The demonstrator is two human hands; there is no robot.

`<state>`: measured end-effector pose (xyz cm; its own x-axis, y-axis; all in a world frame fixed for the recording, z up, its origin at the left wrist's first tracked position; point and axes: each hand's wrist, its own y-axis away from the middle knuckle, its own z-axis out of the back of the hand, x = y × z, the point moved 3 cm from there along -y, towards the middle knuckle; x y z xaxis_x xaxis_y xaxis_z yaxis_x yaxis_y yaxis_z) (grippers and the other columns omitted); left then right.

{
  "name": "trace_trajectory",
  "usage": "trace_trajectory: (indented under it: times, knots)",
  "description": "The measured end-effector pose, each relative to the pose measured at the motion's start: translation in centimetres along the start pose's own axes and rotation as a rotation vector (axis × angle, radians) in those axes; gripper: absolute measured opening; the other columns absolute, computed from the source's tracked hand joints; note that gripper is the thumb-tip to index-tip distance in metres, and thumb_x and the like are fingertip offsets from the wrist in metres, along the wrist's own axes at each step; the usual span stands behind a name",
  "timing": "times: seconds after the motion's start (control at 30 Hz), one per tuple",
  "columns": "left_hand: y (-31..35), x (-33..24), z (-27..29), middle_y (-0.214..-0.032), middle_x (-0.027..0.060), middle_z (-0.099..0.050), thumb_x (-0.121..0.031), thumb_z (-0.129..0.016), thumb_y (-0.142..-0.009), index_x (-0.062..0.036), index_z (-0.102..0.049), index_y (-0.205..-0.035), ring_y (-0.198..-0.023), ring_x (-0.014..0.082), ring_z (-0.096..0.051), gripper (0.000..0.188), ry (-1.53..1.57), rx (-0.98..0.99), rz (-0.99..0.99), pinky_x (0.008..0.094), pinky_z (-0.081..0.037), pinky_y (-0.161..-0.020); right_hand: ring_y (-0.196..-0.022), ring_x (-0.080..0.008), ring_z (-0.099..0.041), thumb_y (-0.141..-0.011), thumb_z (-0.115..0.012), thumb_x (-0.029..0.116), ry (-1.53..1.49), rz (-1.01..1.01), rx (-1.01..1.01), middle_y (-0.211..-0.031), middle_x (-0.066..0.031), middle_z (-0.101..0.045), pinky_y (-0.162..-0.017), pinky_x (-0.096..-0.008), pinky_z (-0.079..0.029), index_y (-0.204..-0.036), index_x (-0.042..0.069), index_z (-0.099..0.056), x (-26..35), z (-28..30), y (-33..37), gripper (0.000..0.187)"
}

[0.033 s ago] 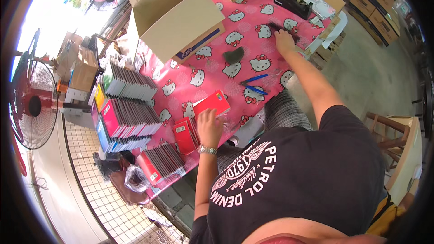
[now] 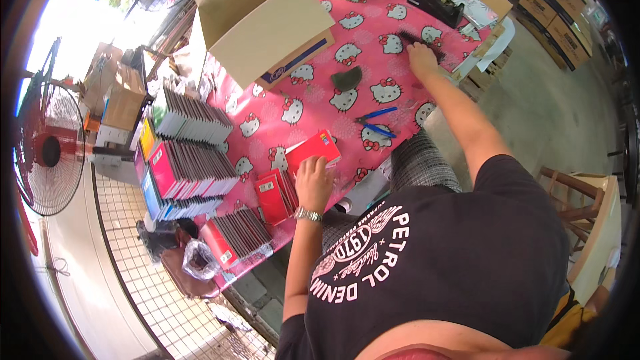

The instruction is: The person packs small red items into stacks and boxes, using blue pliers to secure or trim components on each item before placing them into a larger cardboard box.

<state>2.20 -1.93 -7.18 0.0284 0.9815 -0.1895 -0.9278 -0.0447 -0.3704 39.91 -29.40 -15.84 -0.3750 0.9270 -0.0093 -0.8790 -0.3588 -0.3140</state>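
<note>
My left hand lies on the lower edge of a red notebook, fingers stretched over its cover. Close beside it, a few more red notebooks lean overlapping on the pink table cover. At the far right of the table, my right hand is closed on a dark, bristly brush, whose near side the fingers partly hide. Between the hands lie blue-handled pliers and a dark green half-round piece.
Rows of notebooks stand stacked at the left, with a red row nearer me. An open carton sits at the back, a tape dispenser at the back right. A standing fan is beyond the left edge.
The view has shifted very slightly. Both hands stay where they were, on the red notebook and the brush.
</note>
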Motion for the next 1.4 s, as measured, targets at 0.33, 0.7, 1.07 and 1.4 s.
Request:
trace_trajectory:
  times: [0.33, 0.7, 1.07, 1.4]
  knots:
    - [-0.8, 1.5, 1.7, -0.100, 0.0075, -0.063, -0.010, -0.062, -0.082, -0.0086, -0.063, -0.106, -0.092, 0.0271, -0.061, 0.024, 0.084, 0.180, -0.119, 0.0404, -0.051, -0.078, -0.097, -0.0356, -0.063, -0.087, -0.055, 0.014, -0.319, 0.053, -0.108, -0.100, -0.0169, -0.062, -0.083, -0.0481, -0.052, -0.102, 0.005, -0.068, 2.4, 4.7, 1.6, 0.021]
    - [-5.2, 0.5, 0.4, -0.095, 0.0117, -0.064, -0.038, -0.069, -0.084, -0.0055, -0.061, -0.098, -0.100, 0.0309, -0.059, 0.036, -0.065, -0.124, 0.143, 0.0498, -0.035, -0.107, -0.088, -0.0309, -0.062, -0.089, -0.062, 0.017, -0.704, 0.138, -0.071, -0.093, -0.0140, -0.061, -0.080, -0.0429, -0.051, -0.111, 0.014, -0.072, 10.4, 9.4, 4.5, 0.025]
    - [-5.8, 0.5, -1.7, -0.092, 0.0130, -0.065, -0.024, -0.069, -0.080, -0.0046, -0.062, -0.088, -0.097, 0.0307, -0.060, 0.022, -0.079, -0.217, 0.181, 0.0506, -0.033, -0.111, -0.090, -0.0232, -0.063, -0.089, -0.066, 0.008, -1.246, 0.443, 0.166, -0.096, -0.0075, -0.062, -0.079, -0.0335, -0.051, -0.108, 0.007, -0.072, 20.9, 14.7, 11.2, 0.020]
    - [-5.7, 0.9, -1.8, -0.094, 0.0124, -0.064, -0.019, -0.069, -0.082, -0.0059, -0.057, -0.119, -0.097, 0.0318, -0.060, 0.041, -0.023, -0.211, 0.133, 0.0469, -0.036, -0.108, -0.094, -0.0305, -0.063, -0.093, -0.058, 0.013, -1.131, 0.641, 0.345, -0.098, -0.0128, -0.064, -0.083, -0.0389, -0.051, -0.113, 0.006, -0.069, 21.9, 15.1, 10.1, 0.024]
